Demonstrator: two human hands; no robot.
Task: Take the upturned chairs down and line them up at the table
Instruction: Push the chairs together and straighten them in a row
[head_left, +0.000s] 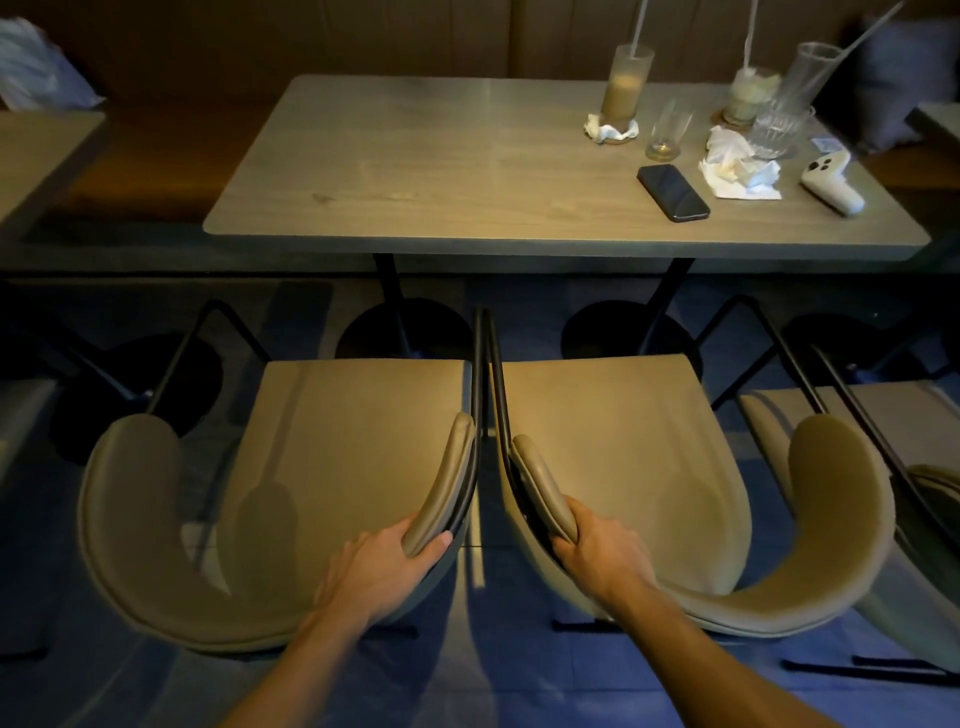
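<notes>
Here the left hand (384, 566) has its fingers (439, 540) curled shut around the rear end of the right armrest of the left chair (332, 467), at about 7 o'clock in the view, while the right hand (605, 551) clamps the left armrest of the right chair (623, 457) at about 5 o'clock. Both chairs stand upright on the floor (467, 691), seats facing the surface (441, 171) at 12 o'clock, their inner arm frames touching or nearly so. A third chair (883, 467) shows partly at 3 o'clock. Toward 1 o'clock sit five glasses, two with straws, two crumpled napkins, one dark phone (672, 192) and one white controller (831, 179). A strip of floor lies open between seat fronts and the surface's near edge.
</notes>
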